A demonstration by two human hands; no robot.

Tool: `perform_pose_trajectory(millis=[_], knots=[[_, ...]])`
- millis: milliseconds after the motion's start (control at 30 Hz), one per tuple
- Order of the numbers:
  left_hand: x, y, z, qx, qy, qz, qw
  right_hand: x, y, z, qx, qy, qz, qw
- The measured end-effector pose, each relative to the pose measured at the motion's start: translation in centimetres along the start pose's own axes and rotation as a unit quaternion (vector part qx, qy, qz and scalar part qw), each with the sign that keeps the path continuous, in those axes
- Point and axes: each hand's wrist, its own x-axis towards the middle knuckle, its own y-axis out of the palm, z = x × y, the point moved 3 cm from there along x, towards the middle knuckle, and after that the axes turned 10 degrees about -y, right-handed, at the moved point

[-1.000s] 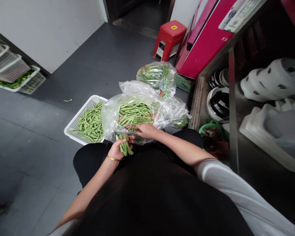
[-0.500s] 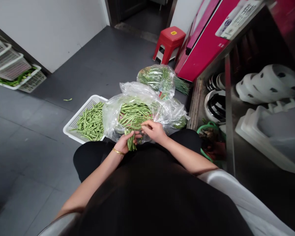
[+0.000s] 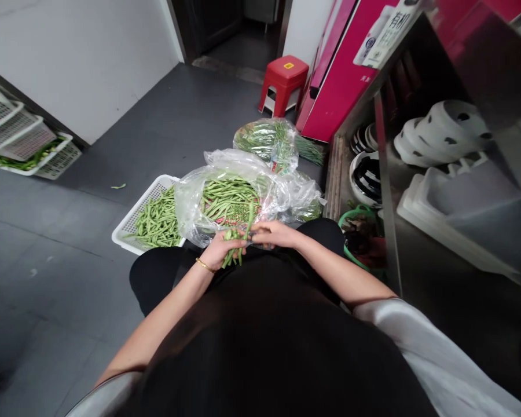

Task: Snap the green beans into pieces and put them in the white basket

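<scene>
My left hand (image 3: 219, 249) is closed round a small bunch of green beans (image 3: 232, 256), their ends sticking out below the fingers. My right hand (image 3: 274, 233) pinches a single long green bean (image 3: 249, 219) right beside the bunch, its upper end pointing up. Just beyond both hands lies an open clear plastic bag (image 3: 186, 200) with a heap of long green beans (image 3: 230, 197) inside. To the left of the bag, a white perforated basket (image 3: 124, 229) holds many short bean pieces (image 3: 158, 220).
More bagged greens (image 3: 260, 139) lie behind the open bag. A red stool (image 3: 286, 69) stands by the pink cabinet (image 3: 330, 98). Steel shelving (image 3: 388, 197) with white containers runs along my right, a green basket (image 3: 342, 223) low beside it. Stacked white baskets (image 3: 26, 136) stand far left.
My right hand has drawn closer to the left, and the long bean has swung from lying across to pointing up. The view has shifted slightly to the right.
</scene>
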Motion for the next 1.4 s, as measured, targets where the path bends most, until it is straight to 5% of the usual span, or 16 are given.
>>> perform_pose_trajectory(millis=[100,233,300,400,500,600,667,800,867,1000,1067,1133,1200,1300,1400], knots=[[-0.3,0.2,0.8,0.004,-0.011,-0.004,1.000,1.2,0.5,0.9,0.046,-0.029,-0.092,0.994],[0.0,-0.1,2.0,-0.087,-0.073,-0.057,0.992,2.3,1.9,0.7,-0.143,-0.067,-0.201,0.967],[0.1,-0.4,2.3,-0.110,-0.087,-0.070,0.988,2.5,2.3,0.0,-0.195,-0.028,-0.184,0.963],[0.0,-1.3,1.9,-0.124,-0.003,-0.121,0.985,2.4,3.2,-0.9,-0.163,0.029,-0.098,0.981],[0.0,-2.0,1.5,-0.080,0.075,-0.166,0.980,2.3,5.1,-0.3,-0.144,-0.002,-0.027,0.989],[-0.1,-2.0,1.3,-0.009,0.089,-0.137,0.986,2.2,6.1,0.8,-0.167,-0.047,0.039,0.984],[-0.2,-2.0,1.4,0.001,0.075,-0.105,0.992,1.9,5.1,1.6,-0.200,-0.057,0.033,0.978],[-0.3,-2.1,1.6,-0.026,0.039,-0.046,0.998,1.2,0.8,2.8,-0.313,-0.080,-0.094,0.942],[-0.4,-2.1,1.5,-0.036,0.032,-0.013,0.999,1.2,0.3,2.7,-0.326,-0.137,-0.047,0.934],[-0.7,-1.5,0.9,0.050,0.046,0.033,0.997,1.7,1.5,1.9,-0.161,-0.190,0.007,0.968],[-0.7,-1.2,0.9,0.119,0.064,0.036,0.990,2.1,2.1,1.3,0.006,-0.156,-0.038,0.987],[-0.4,-1.1,1.2,0.133,0.064,0.032,0.988,2.5,2.2,0.4,0.164,-0.102,-0.097,0.976],[0.3,-1.6,1.7,0.056,0.045,0.015,0.997,3.3,1.8,-0.5,0.224,-0.060,-0.070,0.970],[1.3,-3.1,2.5,-0.135,0.008,-0.012,0.991,5.3,0.4,-2.4,0.048,0.009,0.093,0.994],[1.9,-4.0,2.9,-0.214,-0.050,-0.008,0.975,8.8,-2.3,-5.0,-0.254,0.092,0.051,0.961]])
